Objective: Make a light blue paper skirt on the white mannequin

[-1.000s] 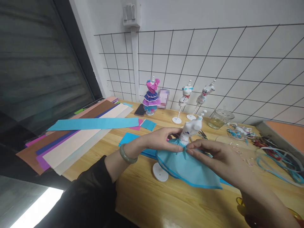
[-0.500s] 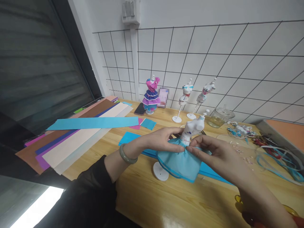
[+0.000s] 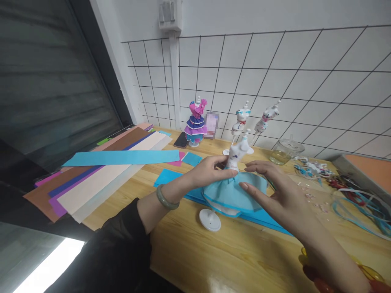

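A small white dress form (image 3: 238, 151) leans to the right over its round white base (image 3: 210, 220). Around its waist sits a light blue gathered skirt (image 3: 235, 193) with a brighter blue edge. My left hand (image 3: 210, 170) grips the form at the waist, its thumb across the top of the skirt and its other fingers hidden behind. Just right of the waist, my right hand (image 3: 275, 183) is open, with thumb and fingers apart beside the skirt. Beneath the skirt lie bright blue sheets (image 3: 171, 179), partly covered.
Two more dress forms (image 3: 241, 119) and one in a ruffled pink, purple and blue dress (image 3: 195, 124) stand by the wall. Coloured paper strips (image 3: 100, 179) lie left, near a phone (image 3: 181, 140). A glass teapot (image 3: 282, 152), ribbons (image 3: 357, 203) and a grey box (image 3: 348, 167) are right.
My right hand has let go of the skirt's waist and opened. The form has tilted and shifted slightly left and up, and the skirt now spreads to the right. My left hand still holds the waist.
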A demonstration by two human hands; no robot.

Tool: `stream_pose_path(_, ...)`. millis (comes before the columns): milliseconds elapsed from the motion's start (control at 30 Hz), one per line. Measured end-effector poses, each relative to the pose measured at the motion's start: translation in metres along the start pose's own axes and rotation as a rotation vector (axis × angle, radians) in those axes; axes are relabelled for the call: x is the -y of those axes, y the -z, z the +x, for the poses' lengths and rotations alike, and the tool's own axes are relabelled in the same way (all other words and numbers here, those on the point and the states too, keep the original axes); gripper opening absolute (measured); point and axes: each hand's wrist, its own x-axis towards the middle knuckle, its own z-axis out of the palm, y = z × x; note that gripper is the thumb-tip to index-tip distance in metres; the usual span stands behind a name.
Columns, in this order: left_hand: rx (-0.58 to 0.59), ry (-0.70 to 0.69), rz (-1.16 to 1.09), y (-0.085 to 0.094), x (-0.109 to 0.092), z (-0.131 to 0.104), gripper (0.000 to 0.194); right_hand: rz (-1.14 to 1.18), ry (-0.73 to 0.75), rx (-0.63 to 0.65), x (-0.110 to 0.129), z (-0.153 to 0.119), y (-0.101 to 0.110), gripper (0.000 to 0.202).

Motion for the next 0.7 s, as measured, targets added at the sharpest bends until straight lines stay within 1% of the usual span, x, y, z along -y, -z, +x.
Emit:
stream_pose_path(100, -0.137, 0.045, -0.138, 0.001, 0.004, 0.003, 0.033, -0.123, 0.243, 0.012, 0.006, 0.0, 0.0, 0.04)
stream_pose_path(167, -0.182, 0.071, -0.189, 0.001, 0.005, 0.004, 0.031, -0.23, 0.36, 0.009, 0.01, 0.0, -0.002, 0.038)
stream_pose_path(300, -0.203, 0.091, -0.246, -0.003, 0.003, 0.002, 0.029, -0.414, 0.549, -0.044, 0.011, -0.001, -0.008, 0.024)
stream_pose_path(400, -0.196, 0.123, -0.272, -0.005, 0.002, 0.002, 0.028, -0.426, 0.679, -0.068, 0.011, -0.003, -0.009, 0.021)
stream_pose_path(500, -0.21, 0.132, -0.274, -0.004, 0.002, 0.003, 0.027, -0.418, 0.769, -0.084, 0.014, -0.005, -0.008, 0.02)
stream_pose_path(700, -0.225, 0.142, -0.284, -0.001, 0.003, 0.004, 0.026, -0.443, 0.845, -0.08, 0.02, -0.004, -0.012, 0.019)
